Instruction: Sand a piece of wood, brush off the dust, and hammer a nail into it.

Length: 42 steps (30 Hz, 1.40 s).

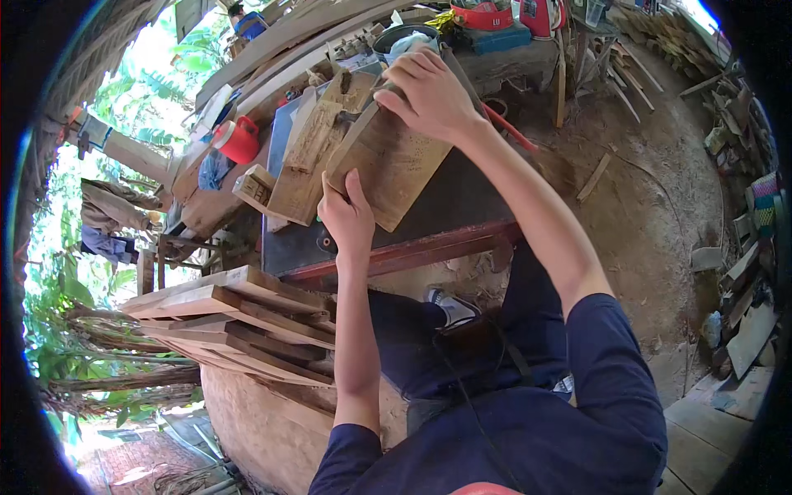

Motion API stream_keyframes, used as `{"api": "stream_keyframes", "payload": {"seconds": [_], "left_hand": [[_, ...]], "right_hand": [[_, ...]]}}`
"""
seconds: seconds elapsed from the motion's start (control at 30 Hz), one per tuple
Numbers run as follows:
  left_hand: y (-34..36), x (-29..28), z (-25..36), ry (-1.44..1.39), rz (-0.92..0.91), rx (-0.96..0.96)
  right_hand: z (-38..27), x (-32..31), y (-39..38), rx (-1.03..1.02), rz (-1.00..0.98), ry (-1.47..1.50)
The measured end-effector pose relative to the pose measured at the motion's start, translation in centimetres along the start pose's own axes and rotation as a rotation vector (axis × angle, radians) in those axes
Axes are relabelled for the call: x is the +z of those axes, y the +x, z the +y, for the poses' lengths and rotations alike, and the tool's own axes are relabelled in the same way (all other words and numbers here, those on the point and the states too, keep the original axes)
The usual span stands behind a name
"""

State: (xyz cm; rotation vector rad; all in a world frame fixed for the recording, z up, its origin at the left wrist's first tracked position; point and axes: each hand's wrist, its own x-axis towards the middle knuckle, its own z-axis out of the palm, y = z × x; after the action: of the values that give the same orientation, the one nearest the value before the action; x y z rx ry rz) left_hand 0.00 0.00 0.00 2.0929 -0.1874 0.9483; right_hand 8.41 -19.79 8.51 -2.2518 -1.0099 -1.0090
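Note:
A flat wooden board (400, 169) is tilted over the dark-topped worktable (464, 198), and both of my hands hold it. My left hand (346, 213) grips its near left corner, thumb pointing up along the face. Over the far edge my right hand (431, 92) is closed, its fingers curled onto the top; the fingertips are partly hidden. Just left of it, a second wooden board (299, 183) lies on the table with shavings on it. A small wooden block (254, 188) sits by that board's left side.
Several thick planks (235, 301) are stacked at my left. A red jug (238, 140) stands on a timber beyond the table. At the far side are a dark basin (404, 40) and a blue box (492, 40). Scrap wood (747, 289) piles along the right.

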Motion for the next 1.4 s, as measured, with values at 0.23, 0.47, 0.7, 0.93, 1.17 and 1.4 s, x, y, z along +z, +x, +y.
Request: {"api": "stream_keyframes", "payload": {"seconds": [0.23,0.47,0.7,0.93,1.17,1.4], "left_hand": [[0.1,0.2,0.6,0.005,0.019,0.062],[0.1,0.7,1.1,-0.009,0.060,0.068],[-0.5,0.6,-0.1,0.029,0.054,0.098],[-0.4,1.2,1.4,0.036,0.051,0.092],[-0.7,1.8,1.5,0.054,0.044,-0.001],[-1.0,2.1,2.2,0.044,0.087,0.021]], "right_hand": [[0.1,2.0,-0.9,-0.064,-0.036,0.042],[-1.7,1.8,0.2,0.047,-0.025,0.028],[-1.8,2.5,-0.5,-0.110,0.062,-0.023],[7.9,2.5,0.7,0.179,0.357,-0.039],[10.5,4.1,3.1,0.832,0.142,0.007],[13.9,4.7,0.4,0.978,0.318,0.666]]}}
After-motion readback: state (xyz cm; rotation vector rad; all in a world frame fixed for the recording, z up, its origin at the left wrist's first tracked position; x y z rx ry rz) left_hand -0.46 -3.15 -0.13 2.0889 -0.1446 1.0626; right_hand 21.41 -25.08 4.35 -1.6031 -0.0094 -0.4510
